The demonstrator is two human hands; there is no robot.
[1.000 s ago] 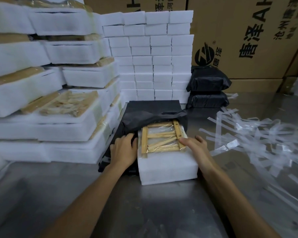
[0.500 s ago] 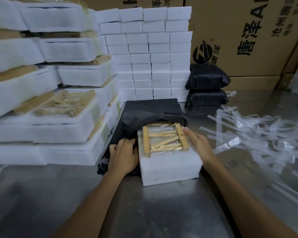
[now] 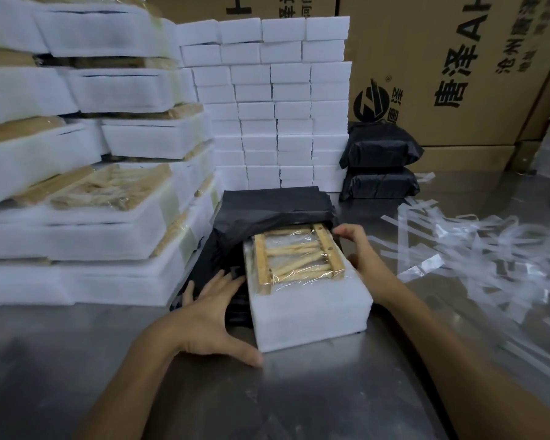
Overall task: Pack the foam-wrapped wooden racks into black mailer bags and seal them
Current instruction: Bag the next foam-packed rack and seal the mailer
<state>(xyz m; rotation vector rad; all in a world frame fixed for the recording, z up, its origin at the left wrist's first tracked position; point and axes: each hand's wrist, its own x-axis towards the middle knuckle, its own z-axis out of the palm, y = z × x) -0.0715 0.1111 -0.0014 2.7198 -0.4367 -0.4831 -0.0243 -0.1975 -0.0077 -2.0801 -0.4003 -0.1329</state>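
Left hand (image 3: 208,315) has dropped back from the bag (image 3: 267,208) to the rack (image 3: 302,290)'s near-left corner, fingers flat, gripping nothing. Right hand (image 3: 359,252) has slid up the rack's right edge, grip curled on the bag mouth. Rack sits on the tabletop (image 3: 267,395), far end in the bag: insertion barely started. Left of rack: foam stacks (image 3: 86,217) close. Right: loose strips (image 3: 477,249), some room. Beyond: sealed bags (image 3: 380,166).

Clear plastic strips (image 3: 477,249) litter the steel table (image 3: 299,401); printed cardboard cartons (image 3: 442,65), apparently, behind.
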